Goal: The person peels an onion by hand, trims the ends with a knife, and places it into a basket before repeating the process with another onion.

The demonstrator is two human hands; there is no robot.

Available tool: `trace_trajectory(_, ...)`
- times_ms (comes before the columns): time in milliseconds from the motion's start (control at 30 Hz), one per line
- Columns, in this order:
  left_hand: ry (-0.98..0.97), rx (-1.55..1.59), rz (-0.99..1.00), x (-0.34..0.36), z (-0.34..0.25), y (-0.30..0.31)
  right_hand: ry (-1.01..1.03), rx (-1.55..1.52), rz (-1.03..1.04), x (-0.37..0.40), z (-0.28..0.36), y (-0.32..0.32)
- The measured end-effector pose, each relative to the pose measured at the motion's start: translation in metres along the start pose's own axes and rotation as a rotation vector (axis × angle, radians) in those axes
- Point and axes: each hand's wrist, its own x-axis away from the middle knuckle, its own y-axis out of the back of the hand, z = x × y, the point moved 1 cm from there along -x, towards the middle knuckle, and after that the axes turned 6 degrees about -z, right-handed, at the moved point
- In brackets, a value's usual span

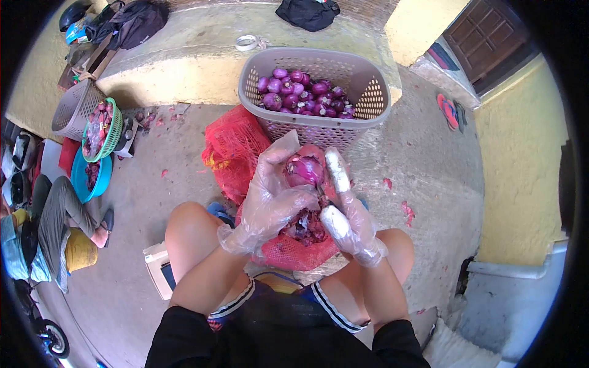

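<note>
A purple-red onion (pixel 305 170) is held up in front of me, with my left hand (pixel 268 196) closed around its left side. My right hand (pixel 353 218) is beside the onion on the right, its thumb and forefinger wrapped in white. Something dark and thin shows between those two fingers, too small to make out. Both hands wear clear plastic gloves. Below them, between my knees, an open red mesh sack (pixel 297 256) contains dark onions and loose skins (pixel 305 230).
A grey perforated basket (pixel 375 110) ahead contains many shiny purple onions (pixel 307 92). Another red mesh sack (pixel 230 144) leans near it. At left are a green basket (pixel 115 132), a blue basin (pixel 101 187) and a seated person's leg (pixel 76 211). Slippers (pixel 448 111) lie right.
</note>
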Motion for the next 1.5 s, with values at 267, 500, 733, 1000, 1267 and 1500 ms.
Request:
trace_trajectory(267,-0.062,-0.089,0.095,0.002,0.005,-0.003,-0.080,-0.313,-0.028,-0.002,-0.007,-0.003)
trace_trajectory(500,-0.152,-0.170,0.080,-0.002,0.005,0.001,0.022,-0.007,0.034,0.002,-0.006,0.005)
trace_trajectory(733,-0.087,-0.262,0.120,-0.001,-0.008,-0.003,-0.062,-0.085,0.006,-0.002,-0.008,0.005)
trace_trajectory(1000,-0.057,-0.320,0.071,-0.001,-0.013,-0.001,-0.097,-0.196,-0.018,0.004,-0.001,0.007)
trace_trajectory(1267,-0.071,-0.317,0.187,-0.002,-0.016,-0.001,-0.246,-0.215,0.062,0.007,-0.012,0.007)
trace_trajectory(1500,0.037,-0.217,0.160,0.001,-0.023,-0.010,0.113,-0.123,-0.104,-0.003,-0.018,0.001)
